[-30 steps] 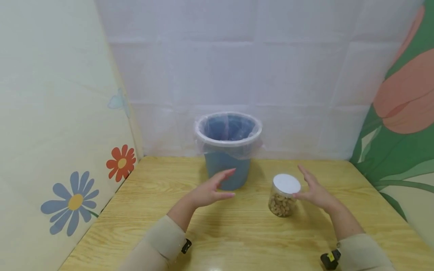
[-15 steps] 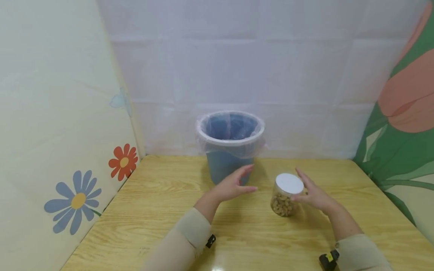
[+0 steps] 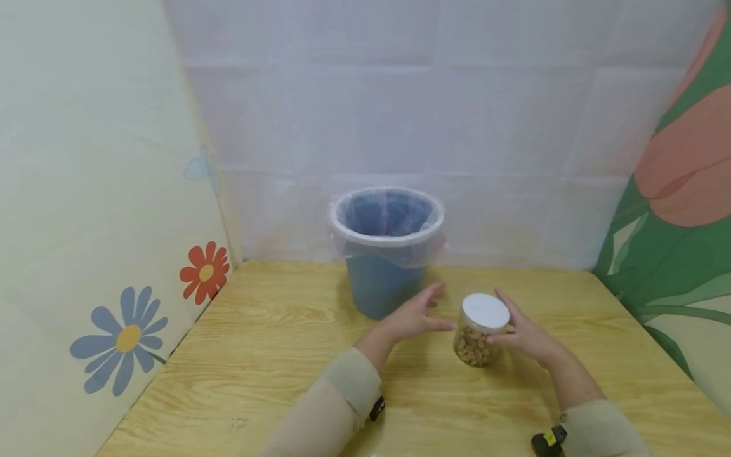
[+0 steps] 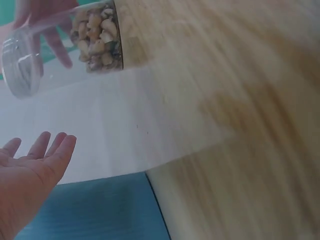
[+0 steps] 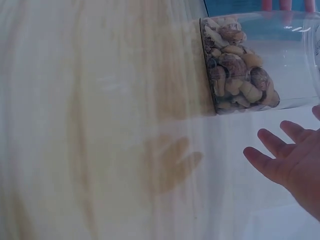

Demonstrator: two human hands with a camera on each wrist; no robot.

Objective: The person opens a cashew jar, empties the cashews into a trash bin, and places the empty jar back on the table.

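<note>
A clear jar (image 3: pixel 481 330) with a white lid stands upright on the table, partly filled with small tan pieces like nuts or shells. My left hand (image 3: pixel 408 317) is at its left side, fingers spread, with a small gap to the jar. On the other side, my right hand (image 3: pixel 528 333) has its thumb overlapping the jar in the head view; the right wrist view has the loose fingers (image 5: pixel 272 145) beside the jar wall, and contact cannot be told. The left wrist view has the left palm (image 4: pixel 30 175) apart from the jar (image 4: pixel 65 50).
Behind my left hand stands a blue bin (image 3: pixel 379 282), its white rim draped with a clear plastic liner. A white sheet (image 3: pixel 342 114) hangs along the back of the wooden table (image 3: pixel 274 330). Flower-printed panels (image 3: pixel 125 339) border both sides.
My left hand has moved right, from in front of the bin toward the jar. The right hand has edged slightly closer to the jar. Jar and bin stay in place.
</note>
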